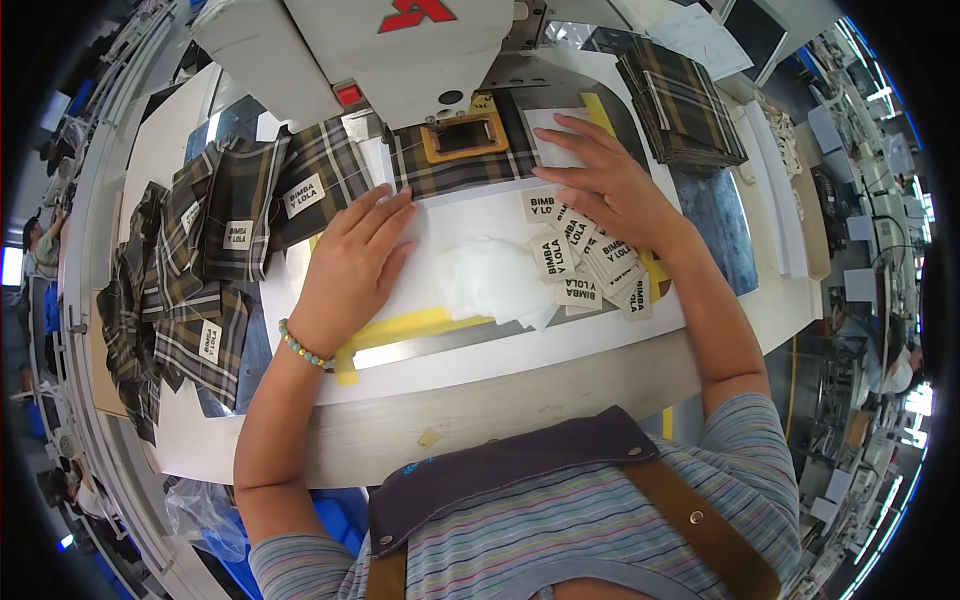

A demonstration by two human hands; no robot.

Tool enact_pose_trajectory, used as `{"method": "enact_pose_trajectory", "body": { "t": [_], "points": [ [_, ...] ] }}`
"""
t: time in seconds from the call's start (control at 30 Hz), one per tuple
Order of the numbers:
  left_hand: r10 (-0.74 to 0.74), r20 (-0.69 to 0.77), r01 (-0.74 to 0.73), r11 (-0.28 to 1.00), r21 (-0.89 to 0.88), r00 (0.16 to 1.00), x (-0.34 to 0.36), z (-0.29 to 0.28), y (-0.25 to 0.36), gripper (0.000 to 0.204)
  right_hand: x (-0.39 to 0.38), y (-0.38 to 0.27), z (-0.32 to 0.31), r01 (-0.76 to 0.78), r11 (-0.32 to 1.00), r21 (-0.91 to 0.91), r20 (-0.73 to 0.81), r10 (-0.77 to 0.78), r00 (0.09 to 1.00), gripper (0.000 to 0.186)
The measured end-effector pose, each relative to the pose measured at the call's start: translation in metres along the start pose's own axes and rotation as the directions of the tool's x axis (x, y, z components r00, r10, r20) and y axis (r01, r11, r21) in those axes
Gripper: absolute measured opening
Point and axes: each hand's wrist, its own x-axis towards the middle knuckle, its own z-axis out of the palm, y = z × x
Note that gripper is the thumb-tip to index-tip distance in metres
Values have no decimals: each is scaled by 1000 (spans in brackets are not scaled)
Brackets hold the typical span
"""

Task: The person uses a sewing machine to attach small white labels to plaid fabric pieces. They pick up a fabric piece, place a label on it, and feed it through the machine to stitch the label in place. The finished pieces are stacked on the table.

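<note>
A plaid fabric piece [440, 170] in dark brown, black and white lies under the sewing machine's head [410, 70]. A yellow-orange clamp frame [465, 137] sits on top of it. My left hand [362, 250], with a beaded bracelet at the wrist, is open, its fingertips at the fabric's near left edge. My right hand [610, 190] is open too, its fingers stretched over the fabric's right end and the white plate beside it. Partly under its palm spreads a loose pile of small cream labels [590, 255] with dark print. Several thin white sheets [490, 280] lie between my hands.
Plaid pieces with labels attached [220, 230] are heaped on the left, hanging over the table's edge. At the back right stands a stack of folded plaid fabric [685, 105]. Yellow tape [400, 325] edges the white work plate. A blue bin [335, 515] is below the table.
</note>
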Motion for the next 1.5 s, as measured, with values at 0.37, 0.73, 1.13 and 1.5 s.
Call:
{"method": "enact_pose_trajectory", "body": {
  "t": [0.37, 0.73, 1.13, 1.5],
  "points": [
    [16, -8, -16, 1000, 25, 1000, 2, -4, 2, 40, -2, 5, 2, 58, 998, 0, -34, -58, 998, 36],
    [44, -46, -43, 999, 10, 998, 2, -3, -1, 39, 3, -30, -36, -138, 983, -122, -16, 137, 990, 25],
    [-98, -139, 57, 960, -275, 985, 5, -15, 13, 32, 11, -23, -58, -394, 872, 289, 51, 397, 916, 15],
    [-320, 277, 370, 282, -885, 906, 42, 8, 54, 36, 35, -49, -37, -316, 641, 699, 186, 264, 946, 20]
  ]
}}
